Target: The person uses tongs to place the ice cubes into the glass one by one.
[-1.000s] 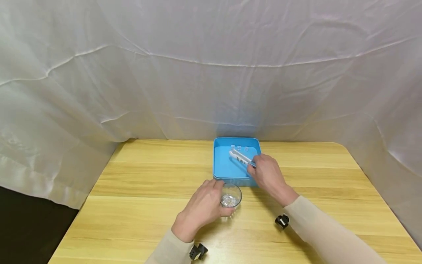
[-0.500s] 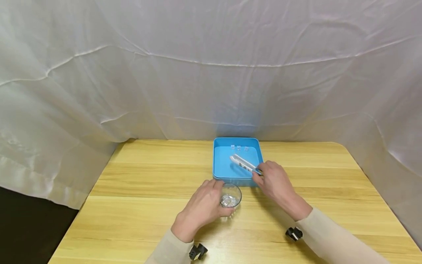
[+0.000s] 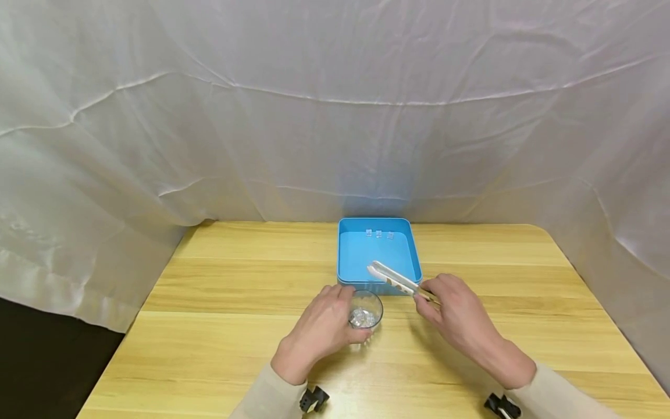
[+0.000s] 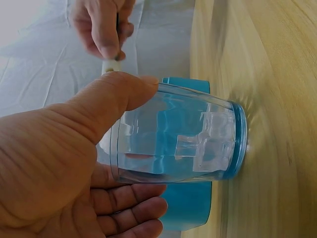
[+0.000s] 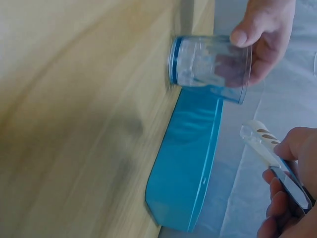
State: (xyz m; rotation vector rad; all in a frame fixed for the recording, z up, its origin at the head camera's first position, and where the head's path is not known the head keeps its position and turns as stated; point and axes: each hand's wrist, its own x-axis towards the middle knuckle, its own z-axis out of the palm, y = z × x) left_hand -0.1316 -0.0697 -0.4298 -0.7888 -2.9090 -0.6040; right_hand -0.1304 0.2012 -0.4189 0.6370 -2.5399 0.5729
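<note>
My left hand (image 3: 321, 323) grips a clear drinking glass (image 4: 143, 134), thumb on one side and fingers on the other. The glass stands upright on the table, with several clear cubes (image 4: 215, 141) lying at its bottom. In my right hand (image 3: 463, 317) is a pair of white-tipped tongs (image 3: 395, 279), held over the near right corner of a blue tray (image 3: 345, 256). A see-through piece (image 5: 246, 133) shows at the tongs' tips in the right wrist view. Toward the tray's far side lie 3 clear cubes (image 3: 379, 234) in a row.
The wooden table (image 3: 235, 337) carries the tray close to its back edge, just behind the glass. A pale grey curtain (image 3: 335, 145) hangs behind and along the sides. Both sleeves have a small black camera (image 3: 314, 400) at the wrist.
My right hand has drawn the tongs back from near the cubes, toward me and to the right, across the tray. The left hand and glass have stayed put.
</note>
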